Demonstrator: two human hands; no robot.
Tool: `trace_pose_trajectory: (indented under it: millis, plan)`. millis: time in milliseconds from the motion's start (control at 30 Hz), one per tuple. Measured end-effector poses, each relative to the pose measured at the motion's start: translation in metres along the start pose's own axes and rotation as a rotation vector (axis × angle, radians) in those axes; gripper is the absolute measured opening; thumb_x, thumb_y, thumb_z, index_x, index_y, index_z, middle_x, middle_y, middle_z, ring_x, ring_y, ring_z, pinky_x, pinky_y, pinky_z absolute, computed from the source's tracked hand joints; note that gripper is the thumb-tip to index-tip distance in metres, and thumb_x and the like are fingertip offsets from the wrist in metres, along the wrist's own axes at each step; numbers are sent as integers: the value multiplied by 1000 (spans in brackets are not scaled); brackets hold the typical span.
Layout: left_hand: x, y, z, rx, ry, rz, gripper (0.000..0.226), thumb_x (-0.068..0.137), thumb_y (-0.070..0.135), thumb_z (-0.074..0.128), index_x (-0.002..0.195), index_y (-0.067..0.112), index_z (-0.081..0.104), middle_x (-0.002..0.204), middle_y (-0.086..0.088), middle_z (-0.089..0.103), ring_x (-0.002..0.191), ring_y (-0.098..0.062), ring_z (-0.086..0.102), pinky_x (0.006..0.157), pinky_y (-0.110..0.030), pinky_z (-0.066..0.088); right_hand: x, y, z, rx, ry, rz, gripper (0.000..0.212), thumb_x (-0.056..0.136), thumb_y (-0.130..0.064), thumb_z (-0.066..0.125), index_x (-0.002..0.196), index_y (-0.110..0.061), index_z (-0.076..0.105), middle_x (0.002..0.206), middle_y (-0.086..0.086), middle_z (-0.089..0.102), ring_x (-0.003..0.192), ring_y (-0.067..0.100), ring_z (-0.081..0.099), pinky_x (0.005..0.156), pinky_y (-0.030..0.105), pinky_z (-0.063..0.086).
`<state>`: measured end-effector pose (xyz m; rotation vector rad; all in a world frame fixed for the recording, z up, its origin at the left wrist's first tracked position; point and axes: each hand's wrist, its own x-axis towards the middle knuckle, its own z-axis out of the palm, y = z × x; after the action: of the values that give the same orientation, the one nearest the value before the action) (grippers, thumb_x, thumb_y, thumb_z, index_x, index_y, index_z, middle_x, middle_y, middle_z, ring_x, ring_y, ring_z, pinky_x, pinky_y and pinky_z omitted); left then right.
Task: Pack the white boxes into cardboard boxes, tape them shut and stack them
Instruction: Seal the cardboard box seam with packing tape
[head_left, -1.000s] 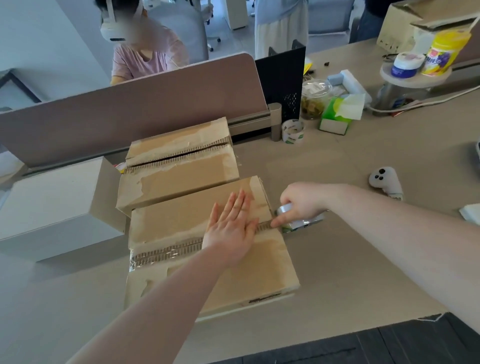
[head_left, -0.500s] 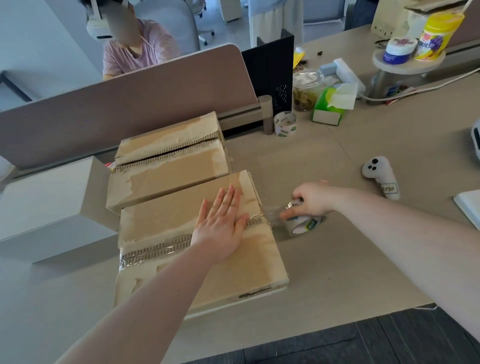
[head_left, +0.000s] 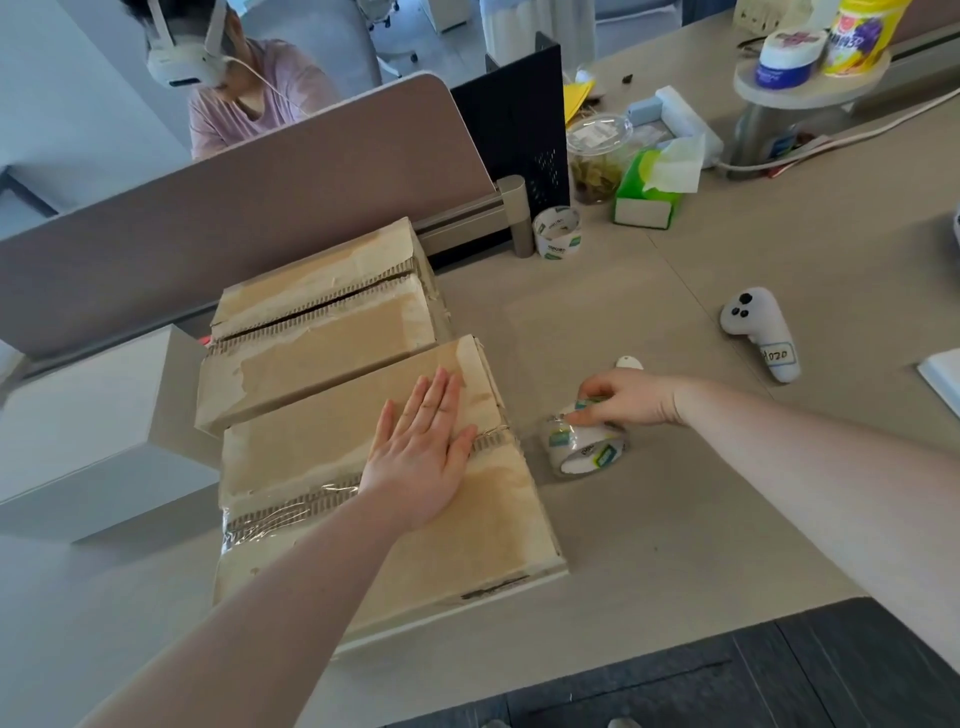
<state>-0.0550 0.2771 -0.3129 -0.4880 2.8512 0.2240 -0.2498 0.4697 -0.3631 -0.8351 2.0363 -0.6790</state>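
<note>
Cardboard boxes, two, lie closed on the tabletop (head_left: 675, 519), contents hidden. My left hand (head_left: 423, 457) presses flat, fingers straight, on the near cardboard box (head_left: 395, 540); the far cardboard box (head_left: 322, 332) touches it. My right hand (head_left: 628, 400) pinches one tape roll (head_left: 584, 447) just beside. Another roll (head_left: 557, 231) stands apart.

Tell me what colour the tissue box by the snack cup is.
Green with a white end, seen in the head view: the tissue box.
</note>
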Motion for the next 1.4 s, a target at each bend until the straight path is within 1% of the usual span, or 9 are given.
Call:
trace_pose_trajectory:
  millis: [167,400,533,667,833,1000,1100,1233,1400]
  plan:
    - [1,1,1,2,-10,-5,59,99,50,7,148,33,-20,151,20,-28,138,0,-29,117,-32,-17,9,14,9,-95,78,107,55,70,-76,60,65,-24,45,62,-7,45,64,12,45,60,26,35]
    - [3,1,-7,18,-40,11,59,99,50,11,150,33,-13,155,19,-21,141,2,-22,117,-33,-17,11,-4,-1,-243,-71,72,47,81,-72,51,76,-25,44,72,-10,46,80,17,49,67,26,38]
    - [24,17,-36,18,80,222,57,95,53,26,147,31,35,153,15,30,143,-8,25,116,-31,15,16,-13,-2,-371,-147,45,48,83,-72,47,80,-24,45,75,-9,47,85,21,49,64,27,37]
    - [73,57,-43,35,-56,324,38,97,40,43,129,26,59,128,4,60,124,-18,50,100,-31,41,19,-8,-1,-427,-164,64,52,79,-75,49,82,-24,49,81,-7,50,89,22,49,90,35,39]
    - [119,102,-20,168,-506,265,33,96,44,49,118,24,63,110,-1,66,103,-24,59,88,-34,48,19,6,1,-342,22,10,60,68,-76,62,98,-25,50,100,-7,58,106,20,52,98,39,38]
    - [138,99,-7,-251,-857,8,37,95,46,49,102,14,65,89,-9,63,77,-27,63,66,-31,51,17,28,8,-170,176,-8,58,57,-74,71,75,-29,38,90,1,54,82,20,49,70,32,45]
    - [135,102,1,-369,-903,-106,33,98,42,48,103,12,60,94,-12,63,77,-30,67,66,-31,56,15,32,12,-125,187,-7,58,58,-71,74,81,-28,42,90,0,52,79,19,49,65,30,42]
    - [136,98,8,-434,-857,-75,19,94,34,58,88,16,57,61,4,58,64,-23,64,64,-26,56,7,40,-3,131,118,23,50,72,-49,78,107,-24,54,99,-5,54,90,13,53,79,25,44]
    - [136,97,5,-451,-795,-46,20,97,30,54,84,15,51,75,-3,47,45,-8,58,39,-18,47,18,68,-17,15,542,287,48,92,-38,60,129,-8,52,114,10,60,106,25,55,86,30,41]
